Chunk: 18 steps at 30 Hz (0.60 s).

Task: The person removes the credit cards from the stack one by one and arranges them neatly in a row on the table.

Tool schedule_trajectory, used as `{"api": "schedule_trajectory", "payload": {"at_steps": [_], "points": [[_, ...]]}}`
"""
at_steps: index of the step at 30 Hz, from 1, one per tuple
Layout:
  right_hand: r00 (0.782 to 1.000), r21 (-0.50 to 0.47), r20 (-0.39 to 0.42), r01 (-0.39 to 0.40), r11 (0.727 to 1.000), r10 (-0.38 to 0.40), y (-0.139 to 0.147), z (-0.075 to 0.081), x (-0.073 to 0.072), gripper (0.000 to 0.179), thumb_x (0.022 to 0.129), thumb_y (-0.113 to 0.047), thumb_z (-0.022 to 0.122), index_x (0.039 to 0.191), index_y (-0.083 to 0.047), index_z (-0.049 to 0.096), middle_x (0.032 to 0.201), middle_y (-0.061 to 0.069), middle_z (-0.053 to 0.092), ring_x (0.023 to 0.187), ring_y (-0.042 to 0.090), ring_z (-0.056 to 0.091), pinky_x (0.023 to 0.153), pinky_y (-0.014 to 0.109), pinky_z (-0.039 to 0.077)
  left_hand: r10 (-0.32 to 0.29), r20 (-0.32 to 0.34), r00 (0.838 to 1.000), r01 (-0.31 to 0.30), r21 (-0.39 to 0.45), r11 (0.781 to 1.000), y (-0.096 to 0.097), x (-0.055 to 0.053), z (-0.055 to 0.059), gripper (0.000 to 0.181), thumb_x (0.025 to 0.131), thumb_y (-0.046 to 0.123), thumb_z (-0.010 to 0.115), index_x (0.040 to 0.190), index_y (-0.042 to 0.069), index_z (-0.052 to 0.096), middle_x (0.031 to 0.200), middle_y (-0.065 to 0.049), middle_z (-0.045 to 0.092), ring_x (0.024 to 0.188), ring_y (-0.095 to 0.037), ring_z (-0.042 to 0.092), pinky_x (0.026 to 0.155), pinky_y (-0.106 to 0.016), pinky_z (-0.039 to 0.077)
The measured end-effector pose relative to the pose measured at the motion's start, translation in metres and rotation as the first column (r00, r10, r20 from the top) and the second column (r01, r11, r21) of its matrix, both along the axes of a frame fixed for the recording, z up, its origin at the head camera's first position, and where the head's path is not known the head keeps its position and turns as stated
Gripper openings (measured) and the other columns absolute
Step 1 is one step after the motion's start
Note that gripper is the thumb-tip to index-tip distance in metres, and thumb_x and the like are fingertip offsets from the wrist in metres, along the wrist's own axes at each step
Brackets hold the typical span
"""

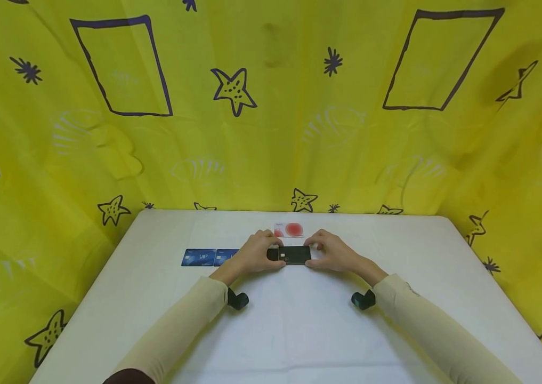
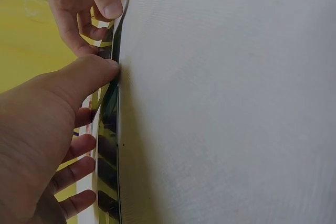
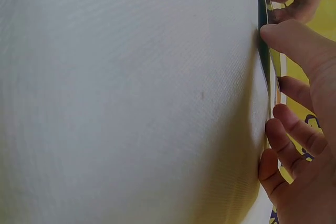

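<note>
A black card (image 1: 294, 255) with a small chip mark lies between both hands near the middle of the table. My left hand (image 1: 253, 253) pinches its left end, thumb on the near edge and index finger on the far edge. At the other end, my right hand (image 1: 338, 253) pinches the same card in a like manner. Another dark card (image 1: 272, 254) shows in part under the left hand, directly left of the first. In the left wrist view, the left thumb (image 2: 89, 74) presses the card's near edge. The right wrist view shows the right thumb (image 3: 289, 38) on that edge.
Two blue VIP cards (image 1: 198, 257) (image 1: 225, 256) lie side by side to the left, the second partly hidden by the left hand. Behind the hands lies a white card with red circles (image 1: 293, 230). A yellow patterned curtain (image 1: 271, 149) borders the white table (image 1: 294, 330).
</note>
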State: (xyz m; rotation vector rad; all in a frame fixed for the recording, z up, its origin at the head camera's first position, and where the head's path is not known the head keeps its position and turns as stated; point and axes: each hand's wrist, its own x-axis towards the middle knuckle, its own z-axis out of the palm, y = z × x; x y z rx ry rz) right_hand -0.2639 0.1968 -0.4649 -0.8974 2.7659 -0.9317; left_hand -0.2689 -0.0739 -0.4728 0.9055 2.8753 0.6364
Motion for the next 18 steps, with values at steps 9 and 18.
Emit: {"api": "schedule_trajectory", "payload": {"at_steps": [9, 18], "points": [[0.999, 0.025, 0.041, 0.014, 1.0, -0.015, -0.0005, -0.0025, -0.0022, 0.043, 0.086, -0.029, 0.084, 0.122, -0.011, 0.071, 0.116, 0.007, 0.059, 0.101, 0.023, 0.055, 0.086, 0.038, 0.048, 0.0, -0.024, 1.0, 0.0, -0.011, 1.0, -0.0007, -0.001, -0.0021, 0.046, 0.086, 0.047, 0.079, 0.119, 0.017, 0.072, 0.124, -0.006, 0.062, 0.112, -0.023, 0.051, 0.097, -0.04, 0.045], [0.998, 0.034, 0.057, 0.016, 0.999, -0.018, -0.0002, -0.0041, -0.0027, 0.043, 0.085, -0.032, 0.084, 0.122, -0.013, 0.072, 0.119, 0.007, 0.058, 0.104, 0.024, 0.055, 0.088, 0.04, 0.048, 0.013, -0.013, 1.0, -0.013, -0.02, 1.0, -0.0008, -0.0001, -0.0027, 0.046, 0.086, 0.048, 0.079, 0.12, 0.018, 0.072, 0.124, -0.005, 0.061, 0.114, -0.023, 0.051, 0.099, -0.041, 0.045]]}}
